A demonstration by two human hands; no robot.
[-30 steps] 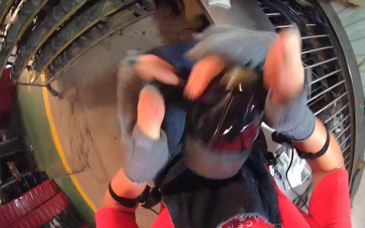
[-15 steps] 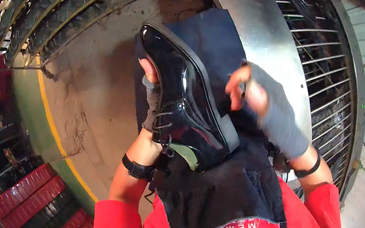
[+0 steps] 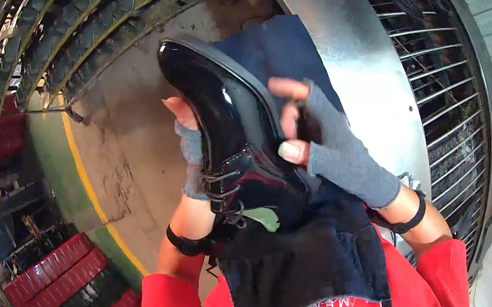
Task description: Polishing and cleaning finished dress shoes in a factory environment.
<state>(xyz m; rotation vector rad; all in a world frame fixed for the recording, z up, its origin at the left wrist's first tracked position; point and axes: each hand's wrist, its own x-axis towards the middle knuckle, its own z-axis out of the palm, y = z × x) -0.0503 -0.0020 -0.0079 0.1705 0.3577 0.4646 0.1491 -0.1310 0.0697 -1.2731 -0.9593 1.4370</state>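
Note:
A glossy black lace-up shoe [image 3: 234, 145] is held up in front of me, toe pointing up and to the left, laces toward my chest. My left hand [image 3: 191, 147], in a grey fingerless glove, supports it from the far left side with fingers curled behind it. My right hand [image 3: 332, 152], also in a grey fingerless glove, grips the right side near the sole, thumb and fingers pinched on the edge; something dark sits under those fingers, which I cannot make out. A dark blue apron [image 3: 303, 275] hangs over my red shirt below the shoe.
A curved sheet-metal panel [image 3: 367, 63] and a round wire rack [image 3: 456, 118] rise at the upper right. Long ribbed racks [image 3: 67, 10] run along the upper left. Red crates [image 3: 51, 270] stand at the lower left, beside a yellow floor line [image 3: 84, 177].
A second ago both hands were bunched close around the shoe with grey cloth over it. Now the shoe is turned toe up-left, with the left hand behind it and the right on its side.

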